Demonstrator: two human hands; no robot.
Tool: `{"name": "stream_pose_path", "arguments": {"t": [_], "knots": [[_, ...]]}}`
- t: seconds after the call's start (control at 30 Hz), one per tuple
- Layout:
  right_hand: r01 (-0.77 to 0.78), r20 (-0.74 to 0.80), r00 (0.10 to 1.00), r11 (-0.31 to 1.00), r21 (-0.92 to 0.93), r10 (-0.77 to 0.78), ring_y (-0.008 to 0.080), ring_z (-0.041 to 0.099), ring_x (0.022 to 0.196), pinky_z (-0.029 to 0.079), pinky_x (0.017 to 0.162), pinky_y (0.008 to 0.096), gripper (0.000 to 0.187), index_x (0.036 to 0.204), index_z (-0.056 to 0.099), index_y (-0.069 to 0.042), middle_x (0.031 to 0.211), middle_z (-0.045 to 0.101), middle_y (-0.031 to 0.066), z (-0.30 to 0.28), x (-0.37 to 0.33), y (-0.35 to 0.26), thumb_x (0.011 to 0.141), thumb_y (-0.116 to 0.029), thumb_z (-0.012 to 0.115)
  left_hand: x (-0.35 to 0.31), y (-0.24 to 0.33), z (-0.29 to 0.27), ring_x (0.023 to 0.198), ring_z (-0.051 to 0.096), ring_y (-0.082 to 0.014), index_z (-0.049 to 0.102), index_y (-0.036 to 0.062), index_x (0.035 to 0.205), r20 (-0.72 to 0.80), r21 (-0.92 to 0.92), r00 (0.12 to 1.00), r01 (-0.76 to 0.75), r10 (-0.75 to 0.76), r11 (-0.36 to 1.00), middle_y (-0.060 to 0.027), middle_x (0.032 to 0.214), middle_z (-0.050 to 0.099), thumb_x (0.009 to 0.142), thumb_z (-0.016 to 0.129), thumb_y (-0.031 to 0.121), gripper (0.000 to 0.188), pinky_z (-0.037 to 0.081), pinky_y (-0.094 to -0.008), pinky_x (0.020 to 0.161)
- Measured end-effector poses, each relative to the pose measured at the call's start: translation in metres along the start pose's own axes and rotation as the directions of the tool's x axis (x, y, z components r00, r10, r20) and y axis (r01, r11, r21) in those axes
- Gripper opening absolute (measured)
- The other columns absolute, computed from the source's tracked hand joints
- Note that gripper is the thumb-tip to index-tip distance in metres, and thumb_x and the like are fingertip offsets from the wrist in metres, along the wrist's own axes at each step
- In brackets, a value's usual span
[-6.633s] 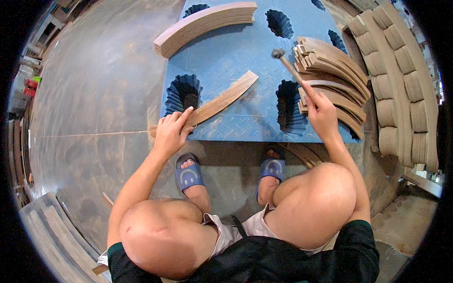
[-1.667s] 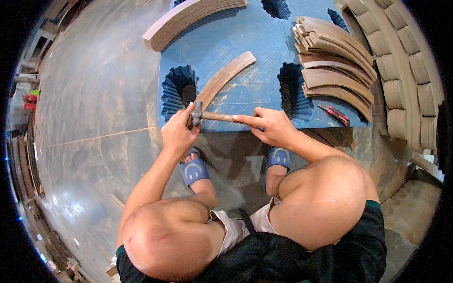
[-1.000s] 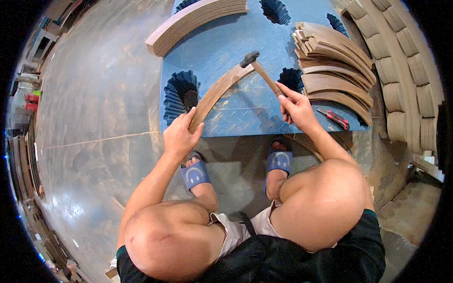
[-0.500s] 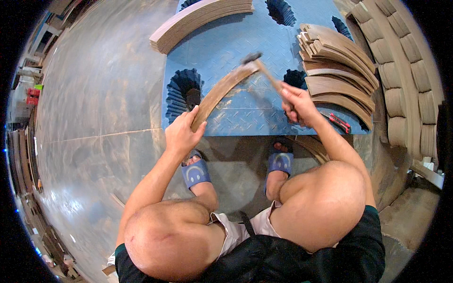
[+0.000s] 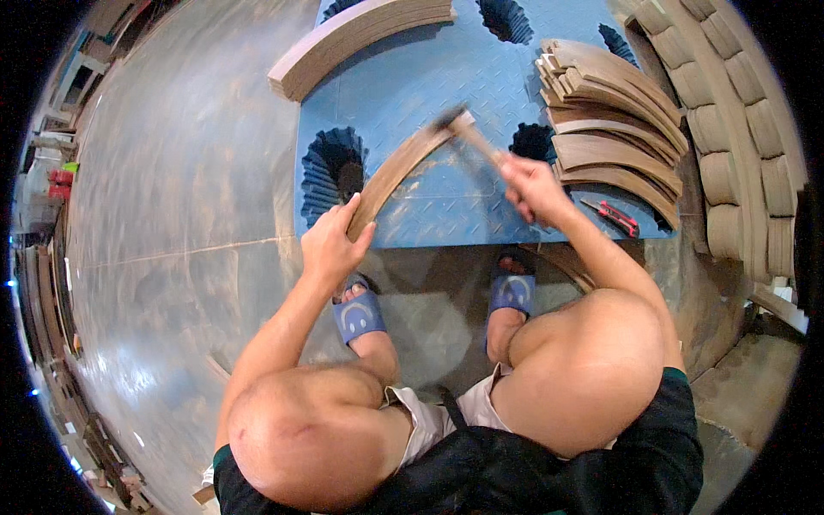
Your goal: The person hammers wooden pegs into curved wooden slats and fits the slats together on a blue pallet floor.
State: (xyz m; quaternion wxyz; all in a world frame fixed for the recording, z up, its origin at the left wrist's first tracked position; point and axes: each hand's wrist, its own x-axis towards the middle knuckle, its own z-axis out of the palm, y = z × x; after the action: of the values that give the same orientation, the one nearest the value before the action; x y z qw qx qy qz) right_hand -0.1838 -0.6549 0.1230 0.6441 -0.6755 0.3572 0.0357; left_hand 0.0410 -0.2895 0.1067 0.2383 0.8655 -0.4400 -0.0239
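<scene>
A curved wooden strip [image 5: 389,178] lies on the blue ribbed-metal platform [image 5: 412,225], its far end pointing up and to the right. Around its near end are the fingers of my left hand [image 5: 333,245], closed on the wood. My right hand [image 5: 539,190] grips the wooden handle of a hammer [image 5: 482,144]. The hammer's dark head is smeared by motion over the strip's far end; whether it touches the wood I cannot tell.
Several curved wooden pieces [image 5: 618,142] are heaped on the platform's right side, with a red utility knife [image 5: 616,218] just below. A neat curved stack [image 5: 356,43] sits at the far left. Dark ribbed holes [image 5: 336,176] open in the platform. More bundled pieces [image 5: 721,180] stand at right.
The hammer head has shifted slightly left and down along the strip's far end. My right hand has moved a little left; my left hand keeps its hold.
</scene>
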Motion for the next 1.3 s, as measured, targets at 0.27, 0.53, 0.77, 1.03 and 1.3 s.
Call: {"name": "stream_pose_path", "arguments": {"t": [0.27, 0.53, 0.77, 1.03, 1.3], "knots": [[0.643, 0.34, 0.72, 0.397, -0.655, -0.605, 0.0319, 0.075, 0.086, 0.061, 0.071, 0.0468, 0.054, 0.158, 0.073, -0.035, 0.092, 0.069, 0.011, 0.056, -0.064, -0.02, 0.107, -0.019, 0.076, 0.003, 0.004, -0.005, 0.109, 0.078, -0.0336, 0.074, 0.012, 0.151, 0.051, 0.003, 0.998, 0.023, -0.023, 1.0, -0.0095, 0.113, 0.079, 0.097, 0.087, 0.038, 0.062, 0.063, -0.0465, 0.089], [0.486, 0.228, 0.723, 0.245, -0.839, -0.652, 0.0373, 0.073, 0.083, 0.061, 0.068, 0.0518, 0.063, 0.162, 0.067, -0.037, 0.094, 0.064, 0.014, 0.062, -0.049, -0.001, 0.104, -0.014, 0.074, 0.002, 0.001, -0.008, 0.112, 0.079, -0.0339, 0.074, 0.0093, 0.153, 0.048, -0.018, 0.997, 0.06, -0.059, 0.998, -0.0135, 0.122, 0.081, 0.097, 0.089, 0.036, 0.064, 0.063, -0.0426, 0.095], [0.292, -0.365, 0.677, 0.689, -0.663, -0.639, 0.0407, 0.076, 0.093, 0.061, 0.085, 0.0488, 0.06, 0.164, 0.069, -0.029, 0.101, 0.077, 0.0207, -0.011, -0.026, 0.007, 0.107, -0.012, 0.073, 0.002, 0.001, -0.012, 0.111, 0.08, -0.0331, 0.074, 0.0106, 0.153, 0.049, 0.013, 0.997, 0.065, -0.066, 0.998, -0.0118, 0.12, 0.081, 0.098, 0.088, 0.038, 0.063, 0.064, -0.0421, 0.094], [0.516, 0.147, 0.762, 0.454, -0.726, -0.631, 0.0406, 0.073, 0.085, 0.062, 0.075, 0.0514, 0.062, 0.164, 0.067, -0.037, 0.096, 0.067, 0.0155, 0.06, -0.055, 0.001, 0.107, -0.014, 0.074, 0.004, 0.008, -0.005, 0.112, 0.08, -0.0329, 0.075, 0.0112, 0.152, 0.057, -0.025, 0.997, 0.046, -0.045, 0.999, -0.0113, 0.119, 0.081, 0.098, 0.088, 0.04, 0.062, 0.064, -0.0429, 0.093], [0.266, -0.206, 0.784, 0.617, -0.741, -0.585, 0.0402, 0.072, 0.082, 0.06, 0.074, 0.0514, 0.06, 0.162, 0.07, -0.03, 0.094, 0.067, 0.0159, 0.027, -0.065, 0.017, 0.106, -0.011, 0.075, 0.006, 0.003, 0.0, 0.106, 0.079, -0.0305, 0.076, 0.0132, 0.15, -0.01, -0.015, 1.0, -0.009, 0.009, 1.0, -0.0083, 0.111, 0.079, 0.096, 0.087, 0.04, 0.061, 0.064, -0.0448, 0.086]]}}
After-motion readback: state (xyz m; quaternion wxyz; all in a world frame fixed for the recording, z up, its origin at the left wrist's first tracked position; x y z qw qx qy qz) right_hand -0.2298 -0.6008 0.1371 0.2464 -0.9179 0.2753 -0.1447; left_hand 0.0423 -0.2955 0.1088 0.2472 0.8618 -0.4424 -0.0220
